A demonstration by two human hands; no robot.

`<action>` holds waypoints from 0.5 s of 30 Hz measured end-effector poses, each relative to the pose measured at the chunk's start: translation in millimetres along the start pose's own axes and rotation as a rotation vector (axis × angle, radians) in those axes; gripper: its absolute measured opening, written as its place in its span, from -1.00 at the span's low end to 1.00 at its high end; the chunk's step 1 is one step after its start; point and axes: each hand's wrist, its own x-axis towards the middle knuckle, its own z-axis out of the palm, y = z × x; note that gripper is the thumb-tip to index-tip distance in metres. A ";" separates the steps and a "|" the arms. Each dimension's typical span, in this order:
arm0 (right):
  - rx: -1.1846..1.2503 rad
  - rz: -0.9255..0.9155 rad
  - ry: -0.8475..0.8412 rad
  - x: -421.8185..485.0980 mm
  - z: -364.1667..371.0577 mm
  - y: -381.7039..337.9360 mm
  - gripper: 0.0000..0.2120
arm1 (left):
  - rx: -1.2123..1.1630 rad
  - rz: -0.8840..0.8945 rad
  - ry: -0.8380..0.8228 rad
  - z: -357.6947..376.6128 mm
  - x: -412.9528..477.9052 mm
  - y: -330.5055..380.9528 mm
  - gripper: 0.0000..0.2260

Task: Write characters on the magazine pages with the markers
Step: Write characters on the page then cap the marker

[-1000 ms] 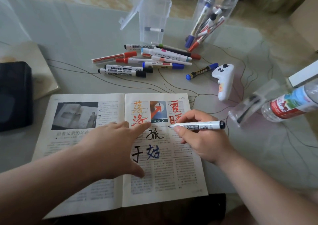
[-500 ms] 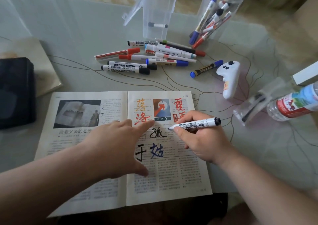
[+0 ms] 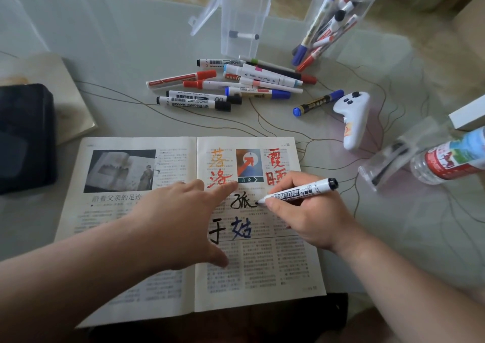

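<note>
Magazine [image 3: 105,219], right page: six characters written, a seventh in progress. Your right hand [image 3: 309,219] pinches the black marker [image 3: 296,191]; your left hand [image 3: 178,219] lies spread across the fold. The lower columns are unwritten.

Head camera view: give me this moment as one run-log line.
stage: writing black character | right hand: grips black marker, tip on magazine | left hand: flat, pressing magazine | loose markers: beyond magazine

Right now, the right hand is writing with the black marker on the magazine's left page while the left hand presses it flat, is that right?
Not quite: the head view shows the black marker writing on the right page, not the left. The right hand grips it and the left hand presses the magazine flat.
</note>
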 end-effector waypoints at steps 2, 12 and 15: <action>0.001 0.002 0.005 -0.1 0.4 -0.4 -0.88 | 0.005 0.003 -0.001 0.0 -0.2 0.0 0.10; -0.006 0.091 0.139 6.5 1.4 -2.1 -0.79 | 0.002 0.000 -0.013 -0.5 -1.2 0.9 0.10; 0.078 0.099 0.144 5.4 -1.9 -1.9 -0.79 | 0.005 0.000 -0.011 -0.9 -1.2 0.9 0.09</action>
